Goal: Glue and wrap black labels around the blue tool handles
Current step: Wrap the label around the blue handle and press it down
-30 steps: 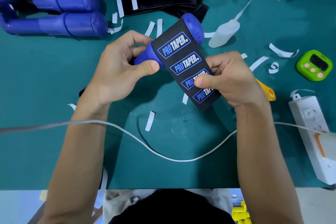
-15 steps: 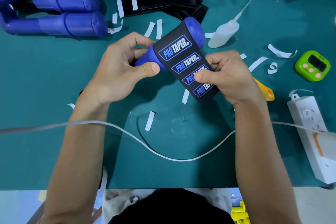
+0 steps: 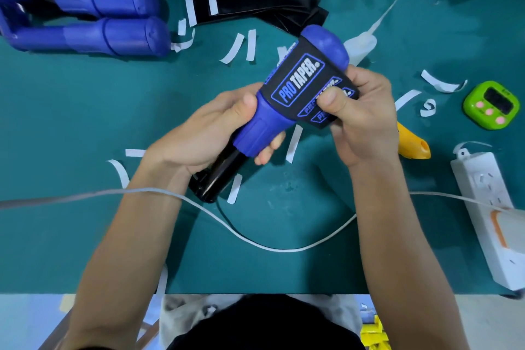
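Many paper strips (image 3: 250,45) on teal mat (image 3: 85,111)

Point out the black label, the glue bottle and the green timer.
black label (image 3: 295,85), head view, on the printed logo.
glue bottle (image 3: 362,44), head view, on its white body.
green timer (image 3: 489,106), head view, on its front face.

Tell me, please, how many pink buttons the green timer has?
3 pink buttons on the green timer, in a diagonal row below its screen: upper left, middle, lower right.
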